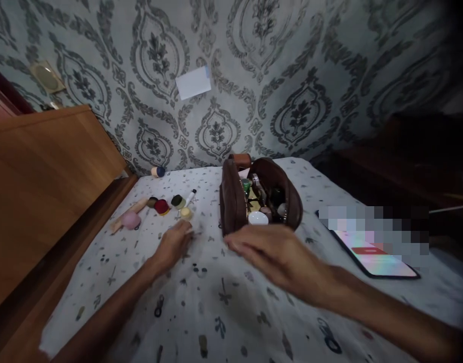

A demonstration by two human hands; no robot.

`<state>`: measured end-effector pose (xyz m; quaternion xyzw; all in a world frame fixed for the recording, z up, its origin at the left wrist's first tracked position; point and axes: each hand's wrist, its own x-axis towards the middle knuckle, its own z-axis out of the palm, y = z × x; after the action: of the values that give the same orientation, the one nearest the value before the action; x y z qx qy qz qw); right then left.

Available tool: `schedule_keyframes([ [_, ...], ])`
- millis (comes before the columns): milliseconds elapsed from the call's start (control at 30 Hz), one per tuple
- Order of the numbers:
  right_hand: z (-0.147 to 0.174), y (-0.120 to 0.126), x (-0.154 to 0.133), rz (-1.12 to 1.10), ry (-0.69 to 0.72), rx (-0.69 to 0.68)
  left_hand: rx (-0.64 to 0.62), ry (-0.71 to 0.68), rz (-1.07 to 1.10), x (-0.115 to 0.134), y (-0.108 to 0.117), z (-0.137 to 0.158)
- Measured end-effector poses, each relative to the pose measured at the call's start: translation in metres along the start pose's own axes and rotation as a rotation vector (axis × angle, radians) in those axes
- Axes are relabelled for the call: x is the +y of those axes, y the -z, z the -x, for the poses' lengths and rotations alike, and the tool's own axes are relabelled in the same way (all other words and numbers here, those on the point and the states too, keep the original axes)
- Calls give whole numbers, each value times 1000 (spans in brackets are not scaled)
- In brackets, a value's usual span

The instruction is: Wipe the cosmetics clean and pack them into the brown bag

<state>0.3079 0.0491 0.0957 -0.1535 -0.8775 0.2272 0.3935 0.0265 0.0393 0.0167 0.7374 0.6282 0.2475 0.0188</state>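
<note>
A brown zippered toiletry bag stands unzipped on the bed, filled with small bottles, jars and a white round lid. My right hand is just in front of the bag, fingers stretched out to the left and nothing visible in them. Farther left, my left hand hovers low over the sheet, its fingertips blurred, so whether they hold anything is unclear. Closest to it sits a small pale yellow jar. Behind that are a dark-lidded jar and a white tube with a dark cap.
A red-lidded jar, a pink round item and a beige tube lie at left. A small dark-capped bottle is near the wall. At right lies a phone. A wooden panel borders the bed.
</note>
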Motion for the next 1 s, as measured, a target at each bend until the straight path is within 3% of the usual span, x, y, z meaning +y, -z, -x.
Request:
schedule_keyframes([
  [67, 10, -30, -2, -30, 25, -93, -11, 34, -42, -12, 9, -35],
  [133, 17, -57, 1, -43, -36, -194, -25, 89, -106, -23, 13, -75],
  [267, 24, -92, 7, -108, -166, -264, -128, 194, -223, -36, -3, -138],
  [433, 30, -108, 13, -169, -276, -273, -299, 229, -269, -42, -35, -161],
  [600, 35, -113, 16, -238, -354, -264, -348, 274, -179, -61, -29, -163],
  [700, 33, -114, 17, -294, -401, -253, -232, 310, -60, -73, -14, -153],
  [800, 30, -117, 20, -411, -506, -228, -20, 320, 103, -78, 5, -138],
  [1000, 22, -133, 27, -739, -763, 22, 339, 334, 508, -62, 45, -100],
])
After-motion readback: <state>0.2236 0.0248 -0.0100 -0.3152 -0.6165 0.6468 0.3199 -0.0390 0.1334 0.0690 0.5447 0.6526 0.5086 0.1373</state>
